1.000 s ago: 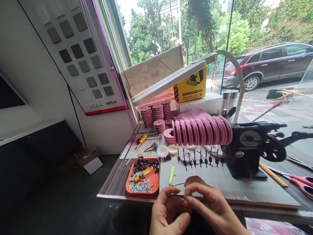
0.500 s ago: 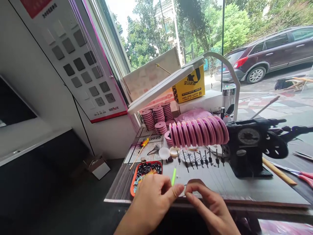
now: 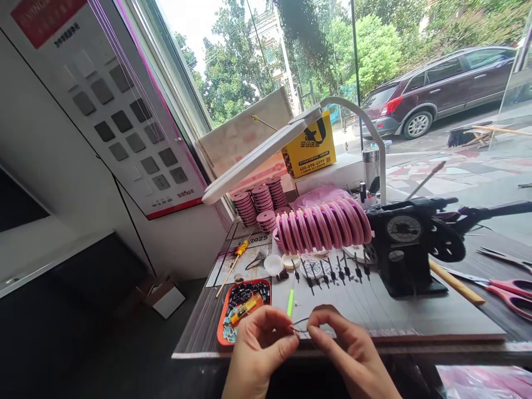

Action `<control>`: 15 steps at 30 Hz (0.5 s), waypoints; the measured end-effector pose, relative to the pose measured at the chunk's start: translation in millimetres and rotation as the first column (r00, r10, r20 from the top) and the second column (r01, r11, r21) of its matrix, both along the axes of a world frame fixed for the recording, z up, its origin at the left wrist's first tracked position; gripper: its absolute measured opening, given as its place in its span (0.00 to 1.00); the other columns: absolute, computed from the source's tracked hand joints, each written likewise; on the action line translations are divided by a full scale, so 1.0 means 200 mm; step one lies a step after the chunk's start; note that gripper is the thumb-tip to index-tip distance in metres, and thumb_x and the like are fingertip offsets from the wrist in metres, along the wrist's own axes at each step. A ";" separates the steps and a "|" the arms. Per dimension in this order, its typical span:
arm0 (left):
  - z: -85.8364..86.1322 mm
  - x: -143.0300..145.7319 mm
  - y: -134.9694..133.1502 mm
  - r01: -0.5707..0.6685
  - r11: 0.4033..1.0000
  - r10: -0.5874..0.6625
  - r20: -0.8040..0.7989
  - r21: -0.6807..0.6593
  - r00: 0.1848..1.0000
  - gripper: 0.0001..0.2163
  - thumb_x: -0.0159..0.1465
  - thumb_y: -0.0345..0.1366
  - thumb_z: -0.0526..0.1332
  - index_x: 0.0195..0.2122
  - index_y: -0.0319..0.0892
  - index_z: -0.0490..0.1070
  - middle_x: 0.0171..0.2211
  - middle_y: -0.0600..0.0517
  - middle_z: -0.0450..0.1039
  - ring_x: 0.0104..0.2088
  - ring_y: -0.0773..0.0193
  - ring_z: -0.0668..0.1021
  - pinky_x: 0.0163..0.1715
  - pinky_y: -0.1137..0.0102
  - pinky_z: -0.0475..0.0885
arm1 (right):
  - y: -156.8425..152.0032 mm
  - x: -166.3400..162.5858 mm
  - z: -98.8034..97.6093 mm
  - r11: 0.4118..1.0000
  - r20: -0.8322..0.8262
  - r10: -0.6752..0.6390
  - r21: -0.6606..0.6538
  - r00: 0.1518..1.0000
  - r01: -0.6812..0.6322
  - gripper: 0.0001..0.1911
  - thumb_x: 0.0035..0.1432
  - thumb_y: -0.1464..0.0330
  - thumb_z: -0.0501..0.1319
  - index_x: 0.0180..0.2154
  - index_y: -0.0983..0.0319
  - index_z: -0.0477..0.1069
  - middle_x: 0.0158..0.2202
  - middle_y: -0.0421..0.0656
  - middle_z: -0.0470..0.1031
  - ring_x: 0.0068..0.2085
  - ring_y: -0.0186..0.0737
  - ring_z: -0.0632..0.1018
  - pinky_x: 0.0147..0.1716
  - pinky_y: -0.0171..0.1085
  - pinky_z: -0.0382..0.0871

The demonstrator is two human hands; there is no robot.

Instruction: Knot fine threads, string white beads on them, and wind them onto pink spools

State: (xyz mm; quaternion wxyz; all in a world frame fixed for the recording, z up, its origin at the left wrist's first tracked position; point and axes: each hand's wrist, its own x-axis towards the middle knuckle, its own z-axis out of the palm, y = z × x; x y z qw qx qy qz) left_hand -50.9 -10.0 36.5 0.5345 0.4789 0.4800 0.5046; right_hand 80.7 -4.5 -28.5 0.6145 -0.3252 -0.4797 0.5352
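Observation:
Near the table's front edge, my left hand point(image 3: 266, 346) pinches a thin dark loop of line point(image 3: 300, 320) between thumb and fingers. My right hand point(image 3: 344, 343) is closed on the other side of that line, its fingertips hiding the end. Left of my hands sits an orange-red tray point(image 3: 221, 327) of small black and pale blue pieces, with an orange lighter point(image 3: 247, 307) on top. A thin tool with a bright green handle point(image 3: 290, 303) lies just beyond my fingers. Several small black pieces on fine lines point(image 3: 325, 279) form a row on the board.
A black winding machine point(image 3: 411, 249) carries a row of pink discs point(image 3: 324, 226). More pink spools point(image 3: 261, 202) are stacked behind, under a white lamp point(image 3: 266, 152). Red-handled scissors point(image 3: 509, 293) and a wooden stick point(image 3: 455, 281) lie right. A white dish point(image 3: 273, 265) stands mid-table.
My left hand has turned and opened its curl, so the dark loop now shows between my hands. The lighter in the tray is uncovered. The whole view has shifted slightly.

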 end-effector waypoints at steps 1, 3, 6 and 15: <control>-0.01 0.00 0.00 -0.044 0.999 0.045 -0.010 0.016 0.999 0.09 0.41 0.32 0.71 0.23 0.39 0.73 0.20 0.56 0.72 0.24 0.73 0.72 0.26 0.80 0.65 | 0.00 0.00 0.00 1.000 -0.019 -0.009 -0.016 1.000 0.009 0.12 0.51 0.59 0.59 0.25 0.61 0.67 0.25 0.37 0.67 0.30 0.35 0.67 0.33 0.31 0.59; -0.03 0.01 -0.01 -0.094 0.995 0.094 -0.017 0.026 0.995 0.09 0.40 0.33 0.71 0.23 0.40 0.75 0.21 0.56 0.74 0.25 0.72 0.72 0.27 0.80 0.66 | -0.01 -0.01 0.02 0.999 -0.046 -0.022 -0.039 0.999 0.020 0.12 0.50 0.59 0.60 0.25 0.61 0.67 0.24 0.37 0.66 0.30 0.35 0.67 0.33 0.31 0.58; -0.03 0.01 -0.01 -0.108 0.994 0.108 -0.021 0.009 0.994 0.10 0.39 0.33 0.72 0.23 0.40 0.76 0.22 0.54 0.75 0.26 0.70 0.74 0.29 0.79 0.67 | -0.02 -0.01 0.03 0.998 -0.068 -0.022 -0.058 0.997 0.018 0.12 0.49 0.59 0.61 0.24 0.61 0.68 0.24 0.37 0.67 0.30 0.35 0.67 0.34 0.31 0.58; -0.02 0.05 -0.02 -0.148 0.986 0.153 -0.064 0.080 0.986 0.12 0.38 0.32 0.71 0.27 0.43 0.76 0.21 0.55 0.74 0.24 0.71 0.73 0.26 0.79 0.67 | 0.00 -0.04 0.01 0.997 -0.108 0.016 -0.073 0.994 -0.024 0.13 0.49 0.58 0.61 0.25 0.61 0.67 0.25 0.38 0.67 0.31 0.37 0.67 0.36 0.33 0.59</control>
